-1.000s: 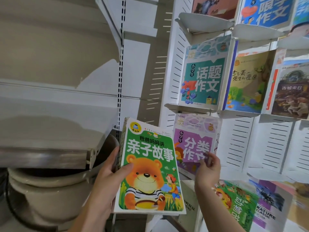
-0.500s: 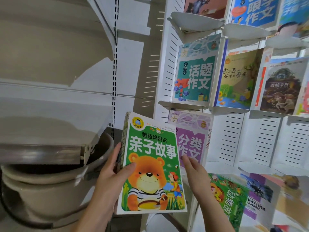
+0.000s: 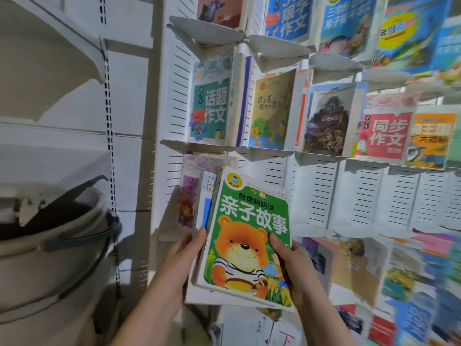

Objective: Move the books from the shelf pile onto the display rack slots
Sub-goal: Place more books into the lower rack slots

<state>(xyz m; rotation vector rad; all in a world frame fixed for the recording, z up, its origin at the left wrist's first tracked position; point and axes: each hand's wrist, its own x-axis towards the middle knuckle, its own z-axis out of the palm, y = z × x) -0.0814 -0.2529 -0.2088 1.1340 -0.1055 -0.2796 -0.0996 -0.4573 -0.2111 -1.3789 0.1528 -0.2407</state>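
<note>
At eight o'clock in the view, pale stacked basins sit under a white shelf, well apart from the books. The left hand grips the left edge of the green bear book and the right hand clamps its right edge, thumb on the cover, holding it upright before the display rack. A purple book slotted at its ten o'clock is partly covered by it, and a teal book stands at twelve o'clock.
</note>
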